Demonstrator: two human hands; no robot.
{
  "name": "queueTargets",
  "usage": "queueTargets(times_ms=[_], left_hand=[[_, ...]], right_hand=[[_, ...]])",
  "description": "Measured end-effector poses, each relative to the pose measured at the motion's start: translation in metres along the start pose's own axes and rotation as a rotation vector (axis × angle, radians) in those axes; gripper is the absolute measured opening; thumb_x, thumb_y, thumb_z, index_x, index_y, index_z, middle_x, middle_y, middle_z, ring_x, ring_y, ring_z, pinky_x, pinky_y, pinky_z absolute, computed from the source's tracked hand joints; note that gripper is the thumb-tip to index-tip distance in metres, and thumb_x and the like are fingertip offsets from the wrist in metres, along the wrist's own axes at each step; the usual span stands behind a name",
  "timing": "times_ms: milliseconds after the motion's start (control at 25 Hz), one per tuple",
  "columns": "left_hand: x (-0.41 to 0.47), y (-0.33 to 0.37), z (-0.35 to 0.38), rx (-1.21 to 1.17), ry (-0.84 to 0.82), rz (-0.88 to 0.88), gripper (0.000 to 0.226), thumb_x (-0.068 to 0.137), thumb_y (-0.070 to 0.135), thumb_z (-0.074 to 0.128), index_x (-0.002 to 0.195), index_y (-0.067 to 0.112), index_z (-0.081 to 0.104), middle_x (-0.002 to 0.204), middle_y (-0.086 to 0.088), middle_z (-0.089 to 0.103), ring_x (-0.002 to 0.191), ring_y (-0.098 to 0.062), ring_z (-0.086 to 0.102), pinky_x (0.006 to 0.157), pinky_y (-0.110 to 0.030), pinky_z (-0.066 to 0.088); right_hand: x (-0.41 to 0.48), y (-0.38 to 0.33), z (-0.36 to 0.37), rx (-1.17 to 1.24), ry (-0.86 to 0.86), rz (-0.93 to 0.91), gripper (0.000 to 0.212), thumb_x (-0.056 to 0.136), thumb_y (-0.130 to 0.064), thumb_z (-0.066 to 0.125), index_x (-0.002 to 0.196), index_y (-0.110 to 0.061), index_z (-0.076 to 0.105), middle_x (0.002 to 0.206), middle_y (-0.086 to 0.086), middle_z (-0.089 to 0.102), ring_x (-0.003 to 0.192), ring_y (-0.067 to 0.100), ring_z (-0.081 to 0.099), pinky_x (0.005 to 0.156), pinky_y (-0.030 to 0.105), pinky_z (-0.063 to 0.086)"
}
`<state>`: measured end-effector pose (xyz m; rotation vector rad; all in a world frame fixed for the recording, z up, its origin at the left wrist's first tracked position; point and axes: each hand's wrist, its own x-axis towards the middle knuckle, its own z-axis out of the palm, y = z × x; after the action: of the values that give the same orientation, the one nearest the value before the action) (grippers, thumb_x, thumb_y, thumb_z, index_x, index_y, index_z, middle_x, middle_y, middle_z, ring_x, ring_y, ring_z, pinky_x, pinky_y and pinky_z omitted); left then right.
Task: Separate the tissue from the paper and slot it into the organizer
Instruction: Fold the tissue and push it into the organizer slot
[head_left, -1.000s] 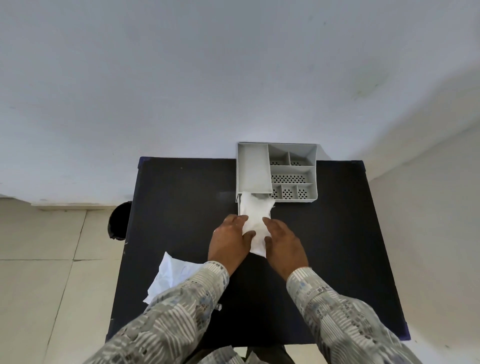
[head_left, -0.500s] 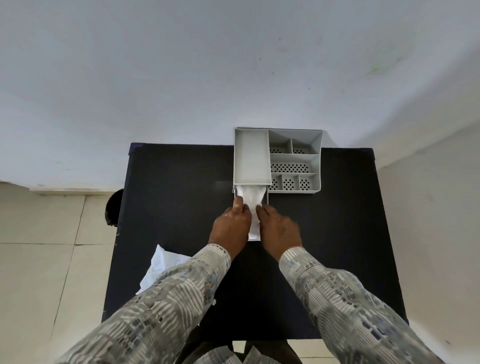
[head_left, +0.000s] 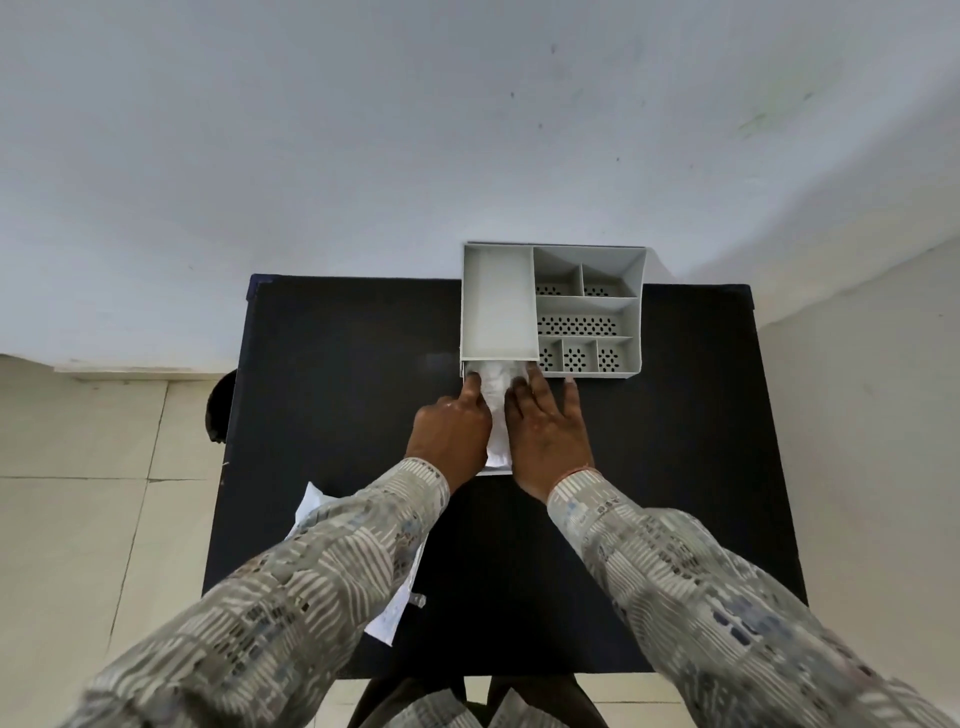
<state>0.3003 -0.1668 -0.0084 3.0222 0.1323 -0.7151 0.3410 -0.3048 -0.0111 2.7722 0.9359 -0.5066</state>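
A grey organizer (head_left: 631, 312) stands at the far edge of the black table (head_left: 337, 415). Its tall left section has a slot at the bottom front. The white tissue (head_left: 496, 410) lies flat in front of that slot, its far end inside the opening. My left hand (head_left: 452, 436) presses on the tissue's left side, fingertips at the slot. My right hand (head_left: 545, 436) presses on its right side, fingers spread, one fingertip by the organizer's front wall. The tissue's near end shows between my wrists. White paper (head_left: 311, 506) lies at the near left, mostly hidden by my left sleeve.
The organizer's right half has several small compartments with perforated floors. A wall rises right behind the table. A dark round object (head_left: 218, 410) sits on the floor by the table's left edge. Tiled floor surrounds the table.
Both hands have slid forward with the tissue toward the organizer. Its far end has gone into the slot, and less tissue shows in front.
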Motion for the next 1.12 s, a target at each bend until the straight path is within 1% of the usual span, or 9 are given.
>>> queueTargets(times_ms=[80,160,280,360,440,640,840,960,1120], left_hand=[[0.010,0.001,-0.001,0.063,0.006,0.005,0.051,0.090,0.012,0.064,0.142,0.007,0.062,0.168,-0.016,0.037,0.089,-0.031,0.077,0.061,-0.036,0.049],[0.015,0.005,-0.008,0.066,0.037,0.005,0.052,0.091,0.012,0.064,0.143,0.007,0.060,0.164,-0.015,0.042,0.096,-0.033,0.077,0.065,-0.038,0.051],[0.009,0.000,-0.011,-0.045,0.155,-0.007,0.046,0.091,0.014,0.063,0.137,0.013,0.065,0.160,-0.009,0.050,0.096,-0.034,0.079,0.070,-0.040,0.061],[0.000,-0.007,-0.007,-0.117,0.267,0.030,0.039,0.084,0.015,0.074,0.124,0.016,0.074,0.151,-0.007,0.062,0.083,-0.031,0.081,0.061,-0.037,0.063],[-0.009,-0.011,0.004,-0.118,0.289,0.053,0.032,0.078,0.013,0.080,0.110,0.015,0.078,0.141,-0.007,0.069,0.072,-0.029,0.079,0.052,-0.035,0.063],[-0.001,-0.002,0.014,0.022,0.093,0.028,0.056,0.095,0.020,0.059,0.150,0.014,0.055,0.170,-0.005,0.039,0.092,-0.031,0.078,0.066,-0.037,0.059],[0.009,0.006,0.007,0.022,0.055,0.031,0.061,0.097,0.020,0.057,0.156,0.013,0.047,0.173,-0.006,0.030,0.101,-0.035,0.076,0.074,-0.041,0.059],[0.001,-0.003,0.009,-0.182,0.134,0.018,0.055,0.099,0.021,0.055,0.154,0.017,0.051,0.172,-0.003,0.036,0.104,-0.040,0.076,0.081,-0.047,0.064],[-0.024,-0.015,0.024,-0.429,0.465,0.053,0.040,0.101,0.026,0.060,0.138,0.013,0.067,0.148,-0.014,0.057,0.090,-0.036,0.077,0.072,-0.048,0.066]], right_hand=[[0.006,0.003,0.008,-0.043,-0.045,0.002,0.080,0.094,-0.028,0.054,0.165,-0.009,0.021,0.174,0.009,0.020,0.162,0.031,-0.013,0.125,0.068,-0.002],[0.004,0.003,0.010,-0.038,-0.055,0.001,0.081,0.095,-0.028,0.053,0.165,-0.010,0.019,0.175,0.008,0.017,0.161,0.030,-0.016,0.124,0.069,-0.004],[0.000,0.001,0.002,0.062,0.068,0.020,0.079,0.088,-0.024,0.062,0.161,-0.011,0.034,0.171,0.010,0.029,0.163,0.030,0.003,0.127,0.065,0.002],[-0.004,-0.002,-0.001,0.095,0.219,0.012,0.068,0.086,-0.022,0.063,0.152,-0.010,0.049,0.162,0.011,0.046,0.159,0.032,0.023,0.126,0.063,0.014],[-0.007,-0.004,-0.002,0.108,0.188,-0.002,0.067,0.087,-0.024,0.061,0.151,-0.009,0.049,0.158,0.012,0.050,0.157,0.033,0.026,0.125,0.064,0.017],[0.012,0.005,0.003,-0.017,-0.068,-0.086,0.083,0.096,-0.029,0.055,0.166,-0.011,0.014,0.176,0.012,0.012,0.163,0.027,-0.001,0.126,0.065,0.009],[0.027,0.001,0.003,-0.095,-0.143,-0.072,0.073,0.104,-0.030,0.041,0.167,-0.014,0.008,0.177,0.008,0.001,0.163,0.025,-0.003,0.123,0.072,0.009],[0.027,0.000,-0.007,0.048,-0.116,-0.068,0.072,0.100,-0.024,0.047,0.166,-0.013,0.019,0.176,0.009,0.011,0.163,0.025,0.004,0.126,0.066,0.012],[0.001,0.012,-0.017,0.328,0.223,-0.038,0.048,0.088,-0.010,0.063,0.136,-0.014,0.065,0.149,0.010,0.059,0.144,0.030,0.046,0.118,0.052,0.040]])
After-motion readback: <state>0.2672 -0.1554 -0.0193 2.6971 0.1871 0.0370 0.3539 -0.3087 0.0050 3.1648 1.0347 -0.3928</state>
